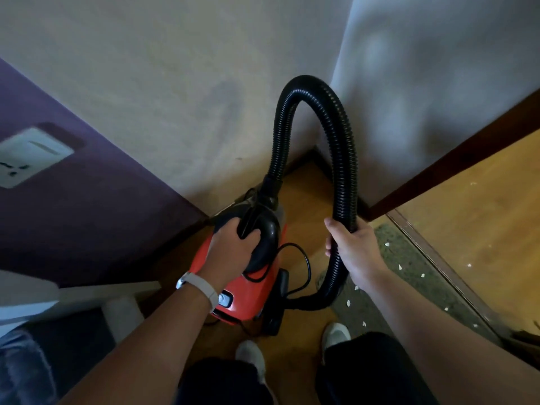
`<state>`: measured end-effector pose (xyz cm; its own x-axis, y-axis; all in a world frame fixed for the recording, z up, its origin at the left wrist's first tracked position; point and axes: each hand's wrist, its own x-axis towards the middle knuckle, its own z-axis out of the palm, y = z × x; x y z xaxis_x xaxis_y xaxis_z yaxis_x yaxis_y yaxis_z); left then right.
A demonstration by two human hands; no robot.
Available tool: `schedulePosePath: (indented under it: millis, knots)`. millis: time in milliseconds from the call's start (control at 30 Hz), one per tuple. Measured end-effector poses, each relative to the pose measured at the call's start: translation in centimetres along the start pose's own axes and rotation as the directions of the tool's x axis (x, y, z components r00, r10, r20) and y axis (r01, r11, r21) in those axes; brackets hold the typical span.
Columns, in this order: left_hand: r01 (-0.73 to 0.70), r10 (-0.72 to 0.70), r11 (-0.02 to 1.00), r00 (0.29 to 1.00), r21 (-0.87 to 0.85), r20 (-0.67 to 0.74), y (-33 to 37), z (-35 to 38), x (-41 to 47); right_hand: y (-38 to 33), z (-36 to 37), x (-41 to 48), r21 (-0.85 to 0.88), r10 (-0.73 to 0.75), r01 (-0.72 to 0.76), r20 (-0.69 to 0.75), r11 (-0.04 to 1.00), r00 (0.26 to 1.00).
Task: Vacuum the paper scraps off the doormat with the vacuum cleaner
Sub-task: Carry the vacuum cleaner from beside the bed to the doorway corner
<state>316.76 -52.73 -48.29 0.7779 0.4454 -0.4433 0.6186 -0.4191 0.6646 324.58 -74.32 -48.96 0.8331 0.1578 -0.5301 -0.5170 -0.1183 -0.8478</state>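
Purple wall with socket (29, 156) far left, nothing plugged into it. Left hand (233, 247), band on its wrist, fingers curled round the black top handle of the red vacuum cleaner (251, 293), which sits on the wood floor in the corner. Cord (305, 258) loose beside it. Hose (346, 159) arcs up from the vacuum's front and comes down into the right hand (353, 249), fingers wrapped round it. Lower end curls behind the body, tip unclear. Doormat (415, 258) lies just right of that hand, along the threshold. Paper scraps (400, 266) are scattered over it, none picked up.

Step looks like setup: positioning the machine. Next move likely needs power on, then the hose end brought down to the scraps.
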Motion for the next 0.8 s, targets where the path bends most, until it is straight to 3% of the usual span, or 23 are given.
schedulePosePath:
  millis: [367,600,800]
  knots:
    - [-0.106,0.107,0.993,0.993,0.047,-0.04,-8.7,13.2,11.8,11.1,-3.8,13.3,-0.088,-0.178,0.176,-0.008,0.98,0.984]
    - [-0.131,0.131,0.991,0.991,0.03,-0.016,-10.9,18.8,16.6,17.3,-5.1,18.3,-0.082,-0.101,0.098,-0.037,0.992,0.994]
    - [-0.098,0.098,0.995,0.995,0.026,-0.013,-11.1,22.3,18.9,18.6,-5.9,20.7,-0.085,-0.084,0.08,-0.049,0.993,0.995]
